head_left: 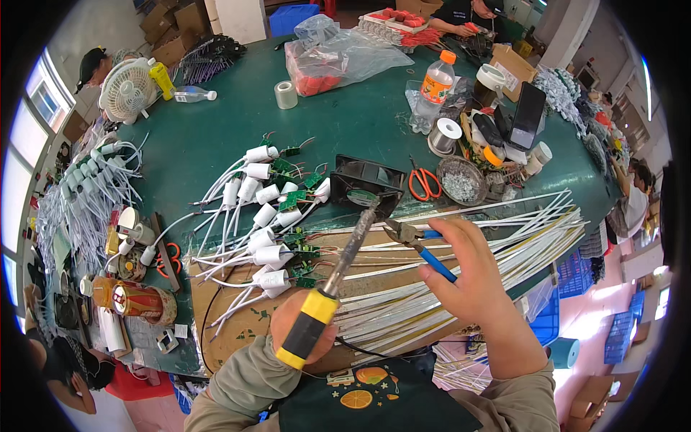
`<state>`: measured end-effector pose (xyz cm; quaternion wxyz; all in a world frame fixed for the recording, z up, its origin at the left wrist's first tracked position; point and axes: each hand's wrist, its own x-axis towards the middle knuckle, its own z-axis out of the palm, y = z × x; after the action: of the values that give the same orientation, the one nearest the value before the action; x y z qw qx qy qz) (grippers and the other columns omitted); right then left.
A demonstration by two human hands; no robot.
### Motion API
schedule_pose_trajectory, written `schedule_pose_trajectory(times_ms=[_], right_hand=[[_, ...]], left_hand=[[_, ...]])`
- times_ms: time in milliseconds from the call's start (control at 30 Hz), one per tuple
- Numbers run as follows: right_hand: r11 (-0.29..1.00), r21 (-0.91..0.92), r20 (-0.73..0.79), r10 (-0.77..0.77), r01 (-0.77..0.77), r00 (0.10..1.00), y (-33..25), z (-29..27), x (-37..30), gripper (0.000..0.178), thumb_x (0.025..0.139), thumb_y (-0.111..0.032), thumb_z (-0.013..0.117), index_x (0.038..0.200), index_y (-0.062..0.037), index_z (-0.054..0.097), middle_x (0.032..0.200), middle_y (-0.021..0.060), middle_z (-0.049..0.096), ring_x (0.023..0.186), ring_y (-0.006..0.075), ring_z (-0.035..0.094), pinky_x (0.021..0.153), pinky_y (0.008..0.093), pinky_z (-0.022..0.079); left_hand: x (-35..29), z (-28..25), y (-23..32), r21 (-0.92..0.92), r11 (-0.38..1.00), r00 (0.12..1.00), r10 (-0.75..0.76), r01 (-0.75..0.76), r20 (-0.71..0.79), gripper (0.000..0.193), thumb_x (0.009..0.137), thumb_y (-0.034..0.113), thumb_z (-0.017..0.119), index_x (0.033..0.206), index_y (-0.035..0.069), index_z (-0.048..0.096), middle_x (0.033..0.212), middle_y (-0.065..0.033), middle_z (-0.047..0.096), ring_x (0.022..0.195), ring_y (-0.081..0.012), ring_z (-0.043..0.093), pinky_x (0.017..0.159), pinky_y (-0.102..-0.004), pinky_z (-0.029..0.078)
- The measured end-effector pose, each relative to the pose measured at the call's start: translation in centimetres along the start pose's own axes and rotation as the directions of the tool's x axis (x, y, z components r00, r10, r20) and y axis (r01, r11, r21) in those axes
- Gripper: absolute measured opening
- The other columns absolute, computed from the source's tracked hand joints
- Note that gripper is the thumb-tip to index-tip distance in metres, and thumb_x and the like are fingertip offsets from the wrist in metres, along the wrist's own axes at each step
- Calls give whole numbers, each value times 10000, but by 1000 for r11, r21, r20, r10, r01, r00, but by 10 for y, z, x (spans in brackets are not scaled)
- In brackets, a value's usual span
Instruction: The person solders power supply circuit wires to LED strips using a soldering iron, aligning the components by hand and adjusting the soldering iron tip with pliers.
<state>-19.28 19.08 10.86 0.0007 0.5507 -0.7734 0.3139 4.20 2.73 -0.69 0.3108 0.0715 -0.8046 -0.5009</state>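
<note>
My left hand (pixel 286 322) is closed around the yellow-and-black handle of a soldering iron (pixel 317 309), whose metal tip points up and away toward a small black fan (pixel 366 180). The handle covers most of its fingers. In my right hand (pixel 471 277) are blue-handled cutting pliers (pixel 432 258), with their jaws toward the fan. White cylindrical lamp caps (pixel 271 256) with green circuit boards (pixel 306 252) and white wires lie in a cluster left of the iron. Long thin white strips (pixel 497 252) run from under my hands to the right, over a cardboard sheet (pixel 248 313).
Orange-handled scissors (pixel 425 184), a dish of metal bits (pixel 462 180), a solder spool (pixel 445 137) and a bottle (pixel 434 92) stand beyond the strips. At left are a red can (pixel 144 301) and a wire bundle (pixel 83 191). Another person (pixel 471 21) works across the green table (pixel 237 93).
</note>
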Motion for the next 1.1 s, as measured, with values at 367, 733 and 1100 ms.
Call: schedule_pose_trajectory(times_ms=[367,733,1100], right_hand=[[999,-38,-27,-15,14,1000,-5,-2,-8,591,767,-175,738,1301,-33,530,1205,174,551,1094,362,529,942,446,426],[997,59,14,51,-52,999,-3,-3,-9,574,785,-189,736,1302,-45,533,1206,171,547,1106,361,522,950,429,430],[996,78,9,39,-39,999,0,-3,-10,541,785,-196,730,1270,-44,544,1171,169,575,1061,362,564,913,427,447]], left_hand=[[17,2,24,137,986,995,99,-95,-18,293,753,130,669,1019,9,644,735,-29,597,610,-139,585,562,-265,474],[14,3,20,141,988,997,71,-66,-26,293,794,202,693,1007,5,650,729,-31,597,596,-141,582,548,-266,473],[16,4,20,178,979,994,108,-103,-21,281,771,171,693,1008,24,654,734,-29,603,599,-167,593,561,-288,484]])
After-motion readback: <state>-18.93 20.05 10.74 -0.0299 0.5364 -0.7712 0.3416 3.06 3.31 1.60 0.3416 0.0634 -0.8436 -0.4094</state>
